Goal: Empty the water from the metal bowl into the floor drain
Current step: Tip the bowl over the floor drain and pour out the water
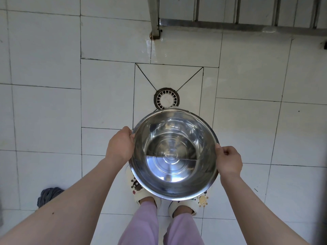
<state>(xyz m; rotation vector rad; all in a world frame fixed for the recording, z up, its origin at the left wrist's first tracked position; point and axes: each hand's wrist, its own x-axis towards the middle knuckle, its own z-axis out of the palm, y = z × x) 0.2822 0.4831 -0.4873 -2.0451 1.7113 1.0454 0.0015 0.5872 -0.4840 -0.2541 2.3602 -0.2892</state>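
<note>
I hold a large shiny metal bowl [174, 152] level in front of me, above my feet. Clear water lies in its bottom. My left hand [121, 145] grips the bowl's left rim and my right hand [228, 160] grips its right rim. The round floor drain [166, 99], with a white slotted cover in a dark ring, sits in the white tiled floor just beyond the bowl's far edge. The bowl's rim overlaps the drain's near side in the view.
A metal railing [230, 25] with a post [154, 18] runs across the top right. A wet patch shines on the tiles below the post. A grey mop head [48, 196] lies at the lower left. My slippered feet [150, 200] stand under the bowl.
</note>
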